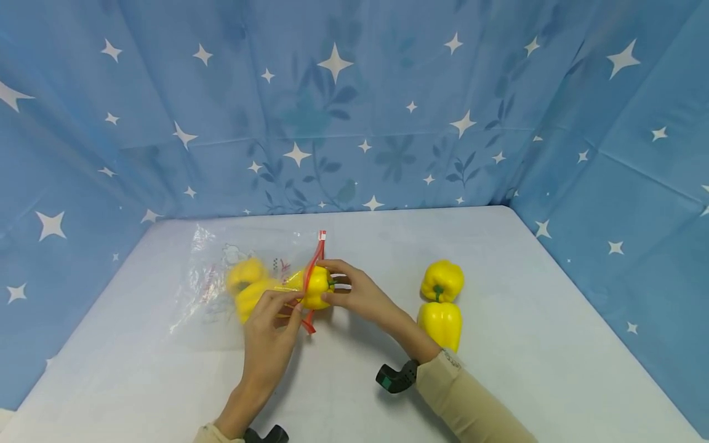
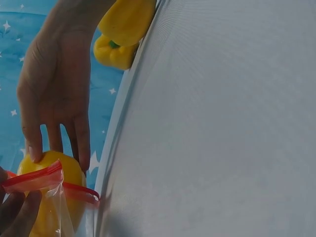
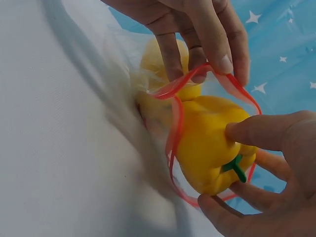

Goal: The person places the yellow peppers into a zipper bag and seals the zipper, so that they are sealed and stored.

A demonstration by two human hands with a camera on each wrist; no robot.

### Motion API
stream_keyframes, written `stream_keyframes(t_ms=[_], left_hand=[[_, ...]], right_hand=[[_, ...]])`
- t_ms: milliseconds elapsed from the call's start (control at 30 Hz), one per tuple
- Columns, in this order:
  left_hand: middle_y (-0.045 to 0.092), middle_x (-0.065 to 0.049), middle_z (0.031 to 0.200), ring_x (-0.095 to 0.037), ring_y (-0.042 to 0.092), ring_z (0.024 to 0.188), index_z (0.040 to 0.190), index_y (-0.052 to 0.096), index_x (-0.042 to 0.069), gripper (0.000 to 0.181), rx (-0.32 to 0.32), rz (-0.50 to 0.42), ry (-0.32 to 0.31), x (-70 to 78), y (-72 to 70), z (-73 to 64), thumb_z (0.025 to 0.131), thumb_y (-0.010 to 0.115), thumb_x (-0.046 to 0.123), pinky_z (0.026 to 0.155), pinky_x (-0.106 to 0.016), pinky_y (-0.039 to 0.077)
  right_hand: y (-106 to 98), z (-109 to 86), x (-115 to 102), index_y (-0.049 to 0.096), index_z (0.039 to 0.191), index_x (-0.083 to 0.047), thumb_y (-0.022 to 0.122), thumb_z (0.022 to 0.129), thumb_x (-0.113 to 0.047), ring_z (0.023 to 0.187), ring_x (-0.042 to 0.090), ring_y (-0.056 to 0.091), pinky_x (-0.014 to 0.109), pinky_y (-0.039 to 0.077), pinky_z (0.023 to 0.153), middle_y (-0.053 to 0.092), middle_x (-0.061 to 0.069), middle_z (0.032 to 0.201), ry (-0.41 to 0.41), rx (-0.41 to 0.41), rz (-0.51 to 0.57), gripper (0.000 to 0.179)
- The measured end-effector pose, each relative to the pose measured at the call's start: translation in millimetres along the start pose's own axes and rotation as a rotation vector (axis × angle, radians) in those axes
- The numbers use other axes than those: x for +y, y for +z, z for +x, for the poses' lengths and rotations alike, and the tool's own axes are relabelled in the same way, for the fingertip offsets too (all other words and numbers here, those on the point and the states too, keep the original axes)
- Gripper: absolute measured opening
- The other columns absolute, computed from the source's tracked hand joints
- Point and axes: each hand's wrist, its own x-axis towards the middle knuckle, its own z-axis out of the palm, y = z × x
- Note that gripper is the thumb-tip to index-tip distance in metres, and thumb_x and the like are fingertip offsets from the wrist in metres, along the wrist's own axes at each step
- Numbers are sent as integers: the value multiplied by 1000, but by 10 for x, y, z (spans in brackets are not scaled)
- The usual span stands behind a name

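A yellow bell pepper (image 1: 317, 289) with a green stem sits partway in the mouth of a clear zip bag (image 1: 202, 295). My right hand (image 1: 362, 300) grips it at the stem end, thumb and fingers spread around it in the right wrist view. With thumb and fingers, my left hand (image 1: 268, 338) pinches the bag's red zip edge (image 3: 173, 91) on the near side. Loops of that red edge (image 2: 81, 192) surround the pepper's body. Deeper inside the bag lie two more yellow peppers (image 1: 246, 274), seen through the printed plastic.
Two loose yellow peppers, one (image 1: 443, 280) behind the other (image 1: 441, 323), rest on the white table (image 1: 554, 344) to the right, beside my right forearm. A blue curtain (image 1: 354, 123) with white stars hangs behind the table and along its sides.
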Motion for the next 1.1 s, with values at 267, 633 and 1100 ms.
stream_keyframes(t_ms=[267,633,1100], left_hand=[[66,1,99,-10,68,86,109,77,9,27,1,18,-17,5,1,0,87,78,-6,74,-13,59],[66,2,98,-10,67,87,108,77,8,28,4,-24,-13,1,3,5,87,76,-10,72,-18,61],[65,4,97,-9,67,87,109,78,11,29,5,-21,-32,7,5,4,88,77,-9,70,-24,64]], right_hand=[[81,70,15,54,150,-20,73,95,-13,134,35,59,50,54,111,56,6,154,3,5,6,59],[165,147,-6,56,148,-18,76,93,-14,131,37,60,49,58,105,60,9,148,2,17,-8,58],[231,206,37,56,145,-19,77,92,-15,127,35,62,50,57,105,61,13,147,-6,9,-4,57]])
